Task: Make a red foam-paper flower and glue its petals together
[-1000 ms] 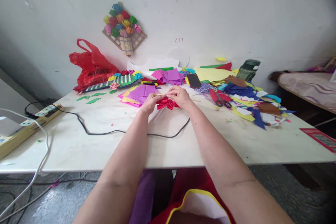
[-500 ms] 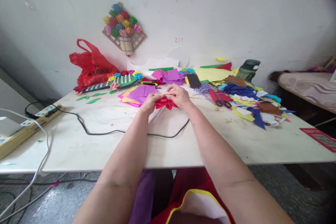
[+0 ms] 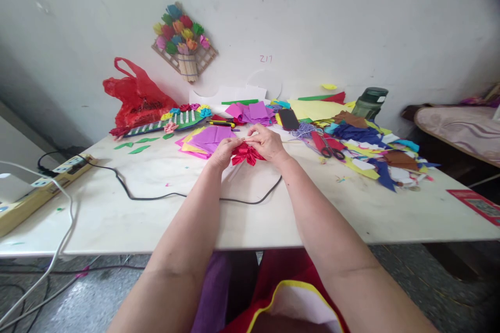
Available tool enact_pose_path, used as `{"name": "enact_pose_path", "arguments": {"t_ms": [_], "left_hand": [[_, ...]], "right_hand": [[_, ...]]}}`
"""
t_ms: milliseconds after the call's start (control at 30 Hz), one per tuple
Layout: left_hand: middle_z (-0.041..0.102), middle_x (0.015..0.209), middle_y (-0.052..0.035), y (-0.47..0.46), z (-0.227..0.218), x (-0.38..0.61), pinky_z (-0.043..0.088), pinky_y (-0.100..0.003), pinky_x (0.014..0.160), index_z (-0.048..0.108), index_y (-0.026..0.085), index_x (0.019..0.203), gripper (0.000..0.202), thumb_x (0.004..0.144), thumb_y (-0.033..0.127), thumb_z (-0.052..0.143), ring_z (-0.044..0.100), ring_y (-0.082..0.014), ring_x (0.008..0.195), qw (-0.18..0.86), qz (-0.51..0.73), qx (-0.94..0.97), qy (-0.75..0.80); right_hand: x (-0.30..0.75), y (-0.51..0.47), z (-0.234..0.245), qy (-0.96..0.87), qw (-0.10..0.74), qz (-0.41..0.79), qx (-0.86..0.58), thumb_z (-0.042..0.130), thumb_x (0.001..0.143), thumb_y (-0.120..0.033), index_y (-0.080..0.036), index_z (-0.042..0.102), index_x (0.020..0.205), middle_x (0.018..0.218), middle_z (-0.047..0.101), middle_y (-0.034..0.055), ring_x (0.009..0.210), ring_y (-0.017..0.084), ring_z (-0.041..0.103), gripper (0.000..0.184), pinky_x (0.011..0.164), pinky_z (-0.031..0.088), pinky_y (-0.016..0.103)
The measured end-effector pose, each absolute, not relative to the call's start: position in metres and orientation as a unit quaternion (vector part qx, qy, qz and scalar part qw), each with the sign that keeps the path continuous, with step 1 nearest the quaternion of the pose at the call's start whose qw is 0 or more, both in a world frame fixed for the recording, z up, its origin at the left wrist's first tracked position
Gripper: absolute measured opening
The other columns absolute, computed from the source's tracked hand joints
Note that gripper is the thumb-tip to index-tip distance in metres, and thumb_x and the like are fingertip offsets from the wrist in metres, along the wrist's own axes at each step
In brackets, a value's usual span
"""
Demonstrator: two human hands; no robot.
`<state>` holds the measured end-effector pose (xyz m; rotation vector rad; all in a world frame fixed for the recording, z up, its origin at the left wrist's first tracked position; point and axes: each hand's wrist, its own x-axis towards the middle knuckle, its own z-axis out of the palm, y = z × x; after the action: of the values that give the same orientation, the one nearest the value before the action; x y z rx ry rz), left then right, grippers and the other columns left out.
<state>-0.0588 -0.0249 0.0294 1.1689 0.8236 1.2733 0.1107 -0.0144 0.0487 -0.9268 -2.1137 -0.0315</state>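
A folded red paper flower (image 3: 244,154) sits between my two hands above the white table (image 3: 156,218). My left hand (image 3: 223,152) pinches its left side with the fingers closed. My right hand (image 3: 267,142) is closed on its top and right side, and a thin wooden stick pokes out between the fingers. A stack of purple, pink and yellow paper sheets (image 3: 207,140) lies just behind my left hand.
A black cable (image 3: 156,197) crosses the table in front of my hands to a power strip (image 3: 47,182) at the left. Red scissors (image 3: 328,146), a phone (image 3: 288,119), coloured paper scraps (image 3: 375,151) and a green bottle (image 3: 369,103) lie at the right. A red plastic bag (image 3: 136,96) stands at the back left.
Both hands have shifted slightly while working the red paper flower, which sits a little higher and more bunched than a second ago.
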Motion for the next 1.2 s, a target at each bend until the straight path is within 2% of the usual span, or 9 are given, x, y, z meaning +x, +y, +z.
{"name": "enact_pose_path", "arguments": {"t_ms": [133, 367, 667, 833, 1033, 1200], "left_hand": [[0.056, 0.056, -0.0002, -0.024, 0.029, -0.059, 0.035, -0.023, 0.051, 0.062, 0.012, 0.061, 0.034, 0.054, 0.038, 0.082, 0.049, -0.0092, 0.05, 0.575, 0.544, 0.502, 0.349], [0.055, 0.055, 0.0006, -0.025, 0.03, -0.059, 0.036, -0.024, 0.053, 0.059, 0.013, 0.058, 0.025, 0.053, 0.029, 0.077, 0.049, -0.0098, 0.051, 0.57, 0.541, 0.5, 0.363], [0.054, 0.053, 0.0007, -0.023, 0.028, -0.06, 0.036, -0.024, 0.053, 0.061, 0.014, 0.057, 0.024, 0.054, 0.031, 0.077, 0.049, -0.0098, 0.05, 0.567, 0.538, 0.511, 0.358], [0.055, 0.055, -0.0006, -0.025, 0.029, -0.06, 0.035, -0.025, 0.053, 0.062, 0.013, 0.058, 0.024, 0.056, 0.032, 0.076, 0.049, -0.0102, 0.05, 0.562, 0.536, 0.518, 0.359], [0.051, 0.051, 0.0009, -0.026, 0.031, -0.061, 0.029, -0.024, 0.049, 0.061, 0.014, 0.057, 0.025, 0.056, 0.033, 0.076, 0.042, -0.0081, 0.046, 0.54, 0.524, 0.544, 0.371], [0.05, 0.053, 0.0009, -0.026, 0.031, -0.061, 0.03, -0.024, 0.051, 0.061, 0.014, 0.059, 0.026, 0.057, 0.036, 0.076, 0.042, -0.0085, 0.048, 0.53, 0.51, 0.566, 0.373]], "right_hand": [[0.112, -0.017, 0.052, -0.841, 0.389, -0.011, -0.375, 0.062, 0.084, -0.024, -0.027, 0.078, 0.083, 0.101, 0.07, 0.0005, 0.08, 0.014, 0.062, 0.016, 0.067, 0.043, 0.026], [0.113, -0.017, 0.053, -0.841, 0.386, 0.007, -0.379, 0.063, 0.084, -0.023, -0.027, 0.078, 0.084, 0.1, 0.069, 0.0008, 0.083, 0.016, 0.062, 0.015, 0.07, 0.044, 0.027], [0.114, -0.011, 0.05, -0.842, 0.404, 0.049, -0.355, 0.065, 0.081, -0.02, -0.027, 0.078, 0.084, 0.097, 0.069, 0.0013, 0.083, 0.016, 0.062, 0.015, 0.073, 0.045, 0.028], [0.115, -0.013, 0.049, -0.836, 0.42, 0.084, -0.342, 0.063, 0.081, -0.022, -0.024, 0.078, 0.084, 0.096, 0.069, 0.0023, 0.073, 0.013, 0.059, 0.016, 0.067, 0.045, 0.027], [0.115, -0.01, 0.049, -0.833, 0.421, 0.111, -0.341, 0.059, 0.081, -0.022, -0.019, 0.073, 0.064, 0.091, 0.069, 0.0048, 0.08, 0.015, 0.061, 0.023, 0.074, 0.047, 0.029], [0.115, -0.005, 0.047, -0.824, 0.423, 0.14, -0.35, 0.06, 0.082, -0.022, -0.018, 0.074, 0.066, 0.088, 0.069, 0.005, 0.079, 0.016, 0.061, 0.021, 0.075, 0.047, 0.029]]}}
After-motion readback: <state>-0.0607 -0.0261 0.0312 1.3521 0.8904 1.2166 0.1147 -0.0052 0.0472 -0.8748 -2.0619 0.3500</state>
